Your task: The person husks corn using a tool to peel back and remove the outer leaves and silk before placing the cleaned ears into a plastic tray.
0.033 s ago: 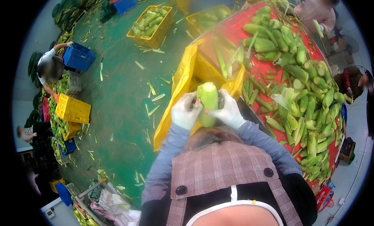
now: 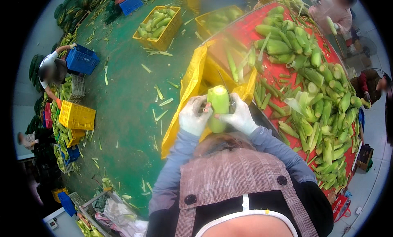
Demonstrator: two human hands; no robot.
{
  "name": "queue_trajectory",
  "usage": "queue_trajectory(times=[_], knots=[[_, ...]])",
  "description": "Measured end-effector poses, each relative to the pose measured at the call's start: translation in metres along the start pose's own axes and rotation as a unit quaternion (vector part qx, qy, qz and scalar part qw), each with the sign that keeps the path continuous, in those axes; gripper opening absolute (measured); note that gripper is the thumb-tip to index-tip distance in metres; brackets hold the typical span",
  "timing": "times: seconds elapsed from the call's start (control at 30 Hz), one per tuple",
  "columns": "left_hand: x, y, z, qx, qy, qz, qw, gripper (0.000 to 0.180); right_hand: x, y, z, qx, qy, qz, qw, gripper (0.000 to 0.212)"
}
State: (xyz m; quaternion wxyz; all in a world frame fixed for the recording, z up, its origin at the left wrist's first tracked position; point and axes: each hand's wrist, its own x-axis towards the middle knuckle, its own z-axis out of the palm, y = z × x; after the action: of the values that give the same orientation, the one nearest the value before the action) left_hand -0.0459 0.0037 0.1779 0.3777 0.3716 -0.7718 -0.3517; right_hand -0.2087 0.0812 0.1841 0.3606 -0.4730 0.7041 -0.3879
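Observation:
A pale green ear of corn (image 2: 220,101) in its husk stands between my gloved hands, its cut pale end facing up. My left hand (image 2: 194,115) is closed on the ear's left side, bare fingertips showing through the white glove. On the other side my right hand (image 2: 241,116) grips it, thumb across the husk. A thin dark strip, perhaps a knife blade (image 2: 224,80), slants up beside the ear near my right fingers; its lower part is hidden. Just beyond hangs an open yellow bag (image 2: 192,79), with husk pieces near its far side.
At right, a red table (image 2: 276,79) carries a big heap of corn ears (image 2: 323,102) and loose husk strips. A yellow crate of corn (image 2: 163,38) stands on the green floor (image 2: 127,110). Co-workers are at the far right and left; one handles a blue crate (image 2: 83,59) and yellow crate (image 2: 77,114).

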Motion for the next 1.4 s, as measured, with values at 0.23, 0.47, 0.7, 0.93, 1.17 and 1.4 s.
queue_trajectory(times=[0.23,0.47,0.7,0.93,1.17,1.4], knots=[[-0.003,-0.034,0.016,-0.377,-0.026,-0.296,0.877,0.020,0.002,0.019,-0.002,0.179,-0.057,0.050,0.981,0.069],[-0.031,-0.065,0.051,-0.508,0.027,-0.241,0.827,0.021,0.016,0.020,0.004,0.267,0.023,0.071,0.961,0.061],[-0.025,-0.083,-0.003,-0.621,0.002,-0.230,0.750,0.022,0.038,0.081,-0.048,0.563,0.199,0.118,0.793,0.044],[0.020,-0.043,0.049,-0.221,-0.103,-0.070,0.967,0.037,0.023,0.039,-0.044,0.336,0.103,0.051,0.935,0.052],[0.035,0.003,0.023,-0.002,-0.232,0.033,0.972,0.036,0.003,0.031,-0.027,0.260,0.087,0.035,0.961,0.058],[0.024,-0.003,0.032,0.112,-0.161,0.076,0.978,0.031,-0.001,0.025,-0.016,0.170,0.135,0.029,0.976,0.066]])
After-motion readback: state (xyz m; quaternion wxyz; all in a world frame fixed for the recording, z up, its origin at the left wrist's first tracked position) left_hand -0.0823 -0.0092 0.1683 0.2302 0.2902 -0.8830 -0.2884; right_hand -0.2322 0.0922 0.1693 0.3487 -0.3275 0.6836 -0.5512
